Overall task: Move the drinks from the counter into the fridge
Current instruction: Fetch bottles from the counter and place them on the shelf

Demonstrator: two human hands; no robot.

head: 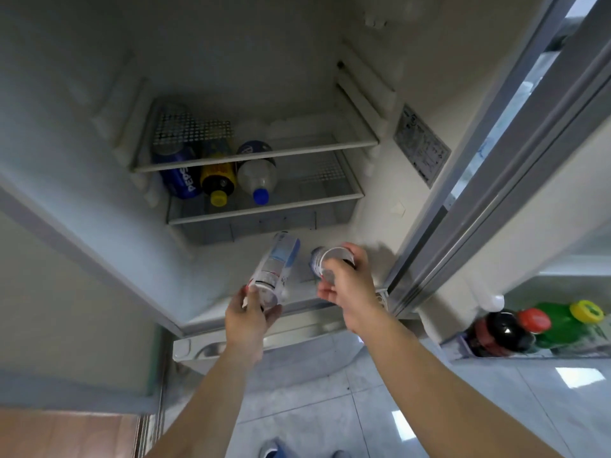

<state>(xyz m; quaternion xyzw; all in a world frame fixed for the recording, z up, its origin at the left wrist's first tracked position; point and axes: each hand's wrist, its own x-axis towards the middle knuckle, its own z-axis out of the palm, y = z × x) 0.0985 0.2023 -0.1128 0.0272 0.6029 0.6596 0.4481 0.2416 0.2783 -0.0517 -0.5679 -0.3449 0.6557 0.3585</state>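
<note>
Floor tiles (496, 408) at 6 o'clock, shoe tips just in view. Both forearms reach up and forward into the open fridge (99, 209).

Left hand (251, 314), near centre: fingers clenched round the base of a tall white-and-pale-blue can (277, 267). The can is tilted, top end leading toward 12 o'clock. Judgement: held by the bottom so it can go in lengthwise, like the drinks already stored.

Right hand (344, 282), just beside it at 3 o'clock: fingers wrapped round a shorter can (325, 262), white with dark print, its round end facing the camera. The two cans are near each other, not touching. Both hang in the air above the fridge's lowest level, below the drawer front (251, 226); neither is set down yet.

Door rack (529, 355) at 4 o'clock: a dark bottle with a red cap (502, 332) and a green bottle with a yellow cap (562, 322), standing side by side.

Farther in, toward 11 o'clock, on the lower glass shelf (264, 206): a blue Pepsi can (182, 180), a yellow-capped bottle (218, 183) and a pale bottle with a blue cap (258, 176), lying side by side, caps toward the door. The right part of that shelf is free; likely room for the two cans.

Upper shelf (258, 153) beyond carries only a perforated sheet. Worktop not in view.
</note>
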